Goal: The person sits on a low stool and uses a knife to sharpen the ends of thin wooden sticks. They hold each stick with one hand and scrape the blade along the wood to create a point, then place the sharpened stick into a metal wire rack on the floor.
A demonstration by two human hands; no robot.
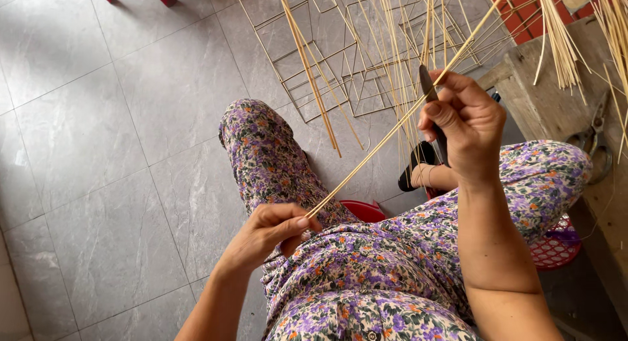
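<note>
Bamboo fills most of what you see — one long thin strip (386,133) runs on a slant between your two hands, from low at the left up toward the top right. Your left hand (271,233) pinches its lower end between thumb and fingertips, just above your lap, over the floral purple trousers (392,249). Your right hand (466,124) is raised higher and further out, fingers curled shut around a dark-handled knife (428,86) whose blade lies against the strip where it crosses your thumb.

Beyond your knees, on the grey tiled floor (118,151), lie several flat square frames (327,72) made of thin sticks, with loose pale strips scattered across them. A wooden bench (556,99) stands at the right — more bundled strips hang over it, and a pair of metal shears (598,141) rests on its top. A red plastic stool (363,210) shows between your legs, and your foot wears a black sandal (418,164).
</note>
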